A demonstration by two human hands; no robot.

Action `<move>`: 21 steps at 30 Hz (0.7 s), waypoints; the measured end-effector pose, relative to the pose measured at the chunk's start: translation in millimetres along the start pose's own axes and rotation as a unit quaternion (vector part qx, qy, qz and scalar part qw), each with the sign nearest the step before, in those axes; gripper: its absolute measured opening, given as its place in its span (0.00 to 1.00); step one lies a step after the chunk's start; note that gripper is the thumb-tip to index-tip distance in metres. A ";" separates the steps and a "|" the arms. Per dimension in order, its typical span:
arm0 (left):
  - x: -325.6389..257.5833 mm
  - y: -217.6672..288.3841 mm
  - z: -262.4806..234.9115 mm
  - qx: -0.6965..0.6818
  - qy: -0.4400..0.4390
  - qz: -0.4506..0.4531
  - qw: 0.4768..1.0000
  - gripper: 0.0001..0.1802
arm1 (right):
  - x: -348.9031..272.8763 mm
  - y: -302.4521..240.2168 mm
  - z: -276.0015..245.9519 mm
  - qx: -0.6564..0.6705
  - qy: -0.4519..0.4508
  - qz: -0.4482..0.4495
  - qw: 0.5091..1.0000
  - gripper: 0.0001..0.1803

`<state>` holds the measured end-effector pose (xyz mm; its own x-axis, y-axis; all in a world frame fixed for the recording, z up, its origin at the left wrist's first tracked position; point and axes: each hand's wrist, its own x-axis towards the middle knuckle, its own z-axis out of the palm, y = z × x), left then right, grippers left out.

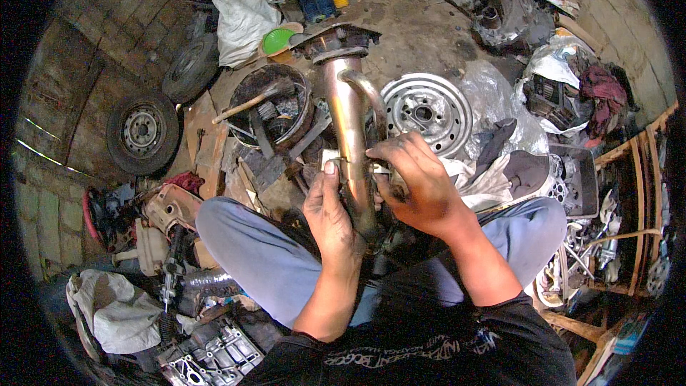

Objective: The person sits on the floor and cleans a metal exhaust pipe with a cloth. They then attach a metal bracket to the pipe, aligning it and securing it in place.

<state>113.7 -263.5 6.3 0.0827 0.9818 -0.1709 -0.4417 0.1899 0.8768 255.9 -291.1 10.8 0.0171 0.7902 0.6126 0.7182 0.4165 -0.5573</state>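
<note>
A long metal exhaust pipe [349,111] with a flanged far end and a thin curved side tube stands tilted between my knees. My left hand [330,218] grips the pipe's lower part from the left, thumb pressed on a small white piece at its side. My right hand [418,186] closes over the same spot from the right, fingertips on the pipe and on a small pale part. The pipe's lower end is hidden behind both hands.
A bare steel wheel rim [426,109] lies just right of the pipe. A round tub of tools with a hammer [270,106] sits to the left. Tyres [143,131], white sacks [241,14], a gearbox [500,7], engine parts and a wooden frame [636,200] crowd the dirt floor.
</note>
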 end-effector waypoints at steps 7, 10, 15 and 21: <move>0.9 -0.1 -4.5 -0.014 -0.033 0.008 0.999 0.17 | 2.9 2.7 -2.3 0.007 0.011 -0.030 0.999 0.19; -3.8 2.4 -0.4 -0.074 -0.016 0.003 0.997 0.14 | 2.8 5.5 -3.9 0.013 0.027 -0.022 0.999 0.18; -4.3 -3.0 -6.0 -0.043 -0.067 -0.025 0.997 0.14 | 0.3 10.8 -6.9 -0.011 0.039 0.006 0.999 0.17; -0.6 -11.0 -8.1 -0.013 -0.088 -0.020 0.996 0.11 | 3.0 9.8 -10.3 -0.019 0.018 0.008 1.000 0.26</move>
<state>111.3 -266.3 -6.9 0.2560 0.9589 -0.1224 -0.4582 0.2319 0.8581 270.2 -289.3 13.0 0.0533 0.7793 0.6244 0.7437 0.3863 -0.5456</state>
